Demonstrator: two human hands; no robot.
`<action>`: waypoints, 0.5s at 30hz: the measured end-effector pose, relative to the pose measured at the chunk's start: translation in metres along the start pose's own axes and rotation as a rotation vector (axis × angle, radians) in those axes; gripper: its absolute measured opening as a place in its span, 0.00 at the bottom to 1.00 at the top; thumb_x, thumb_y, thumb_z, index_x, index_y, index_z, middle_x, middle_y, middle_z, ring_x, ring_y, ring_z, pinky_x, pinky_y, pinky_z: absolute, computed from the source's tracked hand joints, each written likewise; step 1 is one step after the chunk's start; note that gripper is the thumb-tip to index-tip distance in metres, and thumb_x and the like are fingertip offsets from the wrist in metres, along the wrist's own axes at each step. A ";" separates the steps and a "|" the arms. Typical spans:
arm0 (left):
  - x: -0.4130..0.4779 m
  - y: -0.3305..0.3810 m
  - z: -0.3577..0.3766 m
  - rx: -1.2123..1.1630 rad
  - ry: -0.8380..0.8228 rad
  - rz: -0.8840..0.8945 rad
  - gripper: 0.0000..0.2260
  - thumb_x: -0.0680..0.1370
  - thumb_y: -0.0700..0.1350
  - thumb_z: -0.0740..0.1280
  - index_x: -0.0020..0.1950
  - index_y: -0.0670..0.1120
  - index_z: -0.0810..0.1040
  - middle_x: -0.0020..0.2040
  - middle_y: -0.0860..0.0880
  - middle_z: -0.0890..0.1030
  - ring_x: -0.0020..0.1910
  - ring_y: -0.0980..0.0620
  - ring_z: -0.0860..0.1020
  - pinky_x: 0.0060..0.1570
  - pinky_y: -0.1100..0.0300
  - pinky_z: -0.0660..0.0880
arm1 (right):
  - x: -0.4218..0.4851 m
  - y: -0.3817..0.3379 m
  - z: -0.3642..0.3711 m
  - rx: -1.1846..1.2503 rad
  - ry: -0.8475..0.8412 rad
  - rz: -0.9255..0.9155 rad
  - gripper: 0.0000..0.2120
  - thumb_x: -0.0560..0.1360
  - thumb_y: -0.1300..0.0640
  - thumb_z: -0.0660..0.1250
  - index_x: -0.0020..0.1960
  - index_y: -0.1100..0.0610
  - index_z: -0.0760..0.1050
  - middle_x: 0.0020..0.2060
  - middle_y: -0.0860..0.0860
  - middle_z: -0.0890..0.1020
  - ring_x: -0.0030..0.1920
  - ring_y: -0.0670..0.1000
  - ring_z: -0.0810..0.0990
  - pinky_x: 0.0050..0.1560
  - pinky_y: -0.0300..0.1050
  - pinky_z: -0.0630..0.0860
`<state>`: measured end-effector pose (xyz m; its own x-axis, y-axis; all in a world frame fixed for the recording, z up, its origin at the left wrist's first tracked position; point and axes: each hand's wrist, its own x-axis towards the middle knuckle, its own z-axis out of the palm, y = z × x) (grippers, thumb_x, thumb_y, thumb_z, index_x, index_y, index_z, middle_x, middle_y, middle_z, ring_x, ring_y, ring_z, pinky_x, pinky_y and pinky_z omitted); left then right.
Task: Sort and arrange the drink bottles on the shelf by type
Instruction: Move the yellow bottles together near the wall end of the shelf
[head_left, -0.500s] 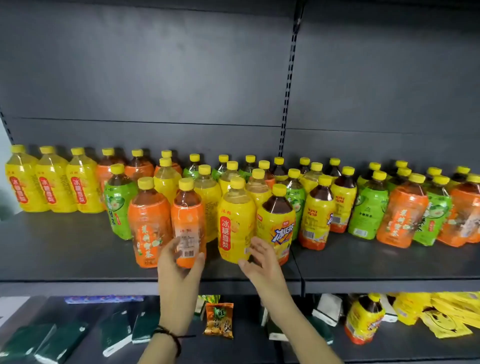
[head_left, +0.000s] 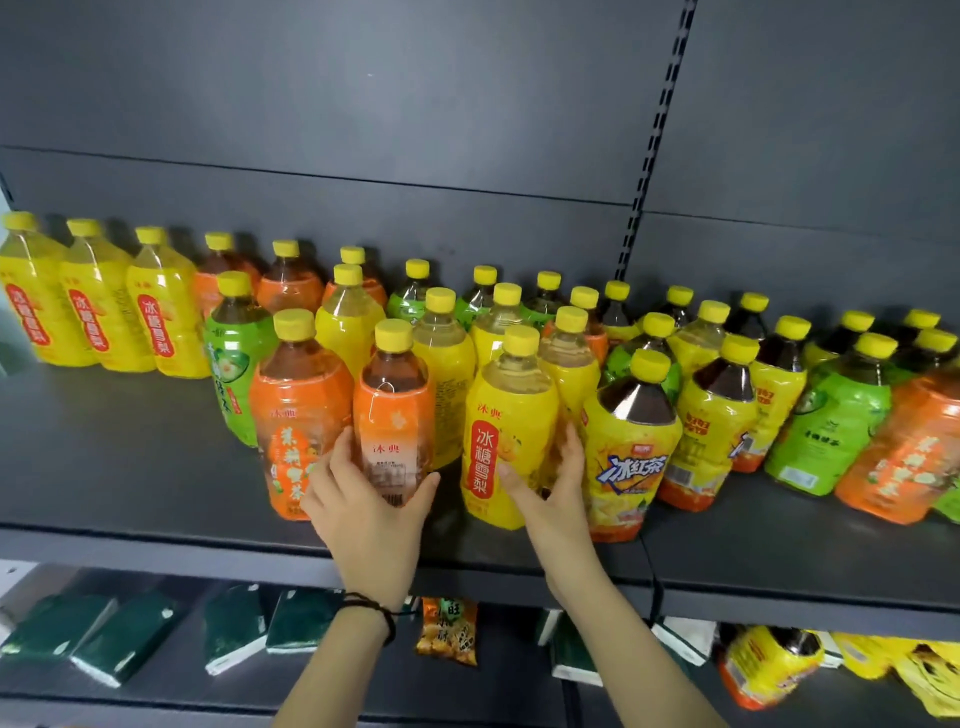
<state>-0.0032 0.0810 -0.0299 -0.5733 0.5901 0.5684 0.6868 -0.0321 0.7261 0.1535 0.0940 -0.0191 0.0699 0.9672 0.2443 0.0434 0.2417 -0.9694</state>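
Note:
Many yellow-capped drink bottles stand mixed on the dark grey shelf (head_left: 130, 467). My left hand (head_left: 363, 509) grips an orange-labelled tea bottle (head_left: 395, 410) at the front, fingers and thumb round its base. Just left of it stands a second orange bottle (head_left: 298, 410). My right hand (head_left: 553, 483) holds the lower part of a yellow pear-drink bottle (head_left: 506, 415), thumb on its front and fingers round its right side. Right of that hand is an iced-tea bottle (head_left: 631, 441) with a dark neck. A row of three yellow bottles (head_left: 93, 312) lines the far left. Green-labelled bottles (head_left: 831, 426) are scattered among the others.
The shelf's front-left area is bare grey metal. A perforated upright (head_left: 654, 135) splits the back panel. On the lower shelf lie dark green packs (head_left: 124, 634), an orange snack bag (head_left: 449, 631), one iced-tea bottle (head_left: 769, 665) and yellow packets (head_left: 914, 670).
The view has come closer to the shelf. My right hand has gone from the shelf front to gripping the yellow pear-drink bottle. My left hand still holds the orange bottle.

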 end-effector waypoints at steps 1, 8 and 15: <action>0.002 -0.003 -0.001 0.003 0.013 0.008 0.42 0.58 0.53 0.82 0.66 0.39 0.69 0.60 0.37 0.73 0.59 0.36 0.70 0.58 0.44 0.67 | 0.002 0.002 0.000 -0.013 0.011 0.000 0.49 0.62 0.41 0.74 0.74 0.38 0.48 0.74 0.42 0.59 0.73 0.45 0.62 0.72 0.52 0.67; 0.019 -0.015 -0.009 -0.031 -0.004 -0.046 0.39 0.57 0.51 0.83 0.62 0.40 0.71 0.56 0.39 0.73 0.58 0.39 0.69 0.54 0.45 0.67 | 0.018 0.006 0.020 -0.228 0.181 0.022 0.53 0.60 0.38 0.78 0.75 0.45 0.51 0.68 0.42 0.59 0.73 0.49 0.59 0.71 0.60 0.64; 0.056 -0.051 -0.017 -0.061 -0.090 -0.025 0.40 0.59 0.52 0.82 0.65 0.40 0.69 0.59 0.40 0.71 0.61 0.40 0.68 0.59 0.44 0.68 | 0.020 0.004 0.027 -0.184 0.167 0.020 0.54 0.53 0.31 0.76 0.73 0.44 0.58 0.65 0.40 0.62 0.70 0.48 0.64 0.69 0.59 0.68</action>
<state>-0.0779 0.1021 -0.0280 -0.5458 0.6613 0.5145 0.6426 -0.0637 0.7635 0.1282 0.1163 -0.0185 0.2358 0.9414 0.2411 0.2198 0.1900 -0.9569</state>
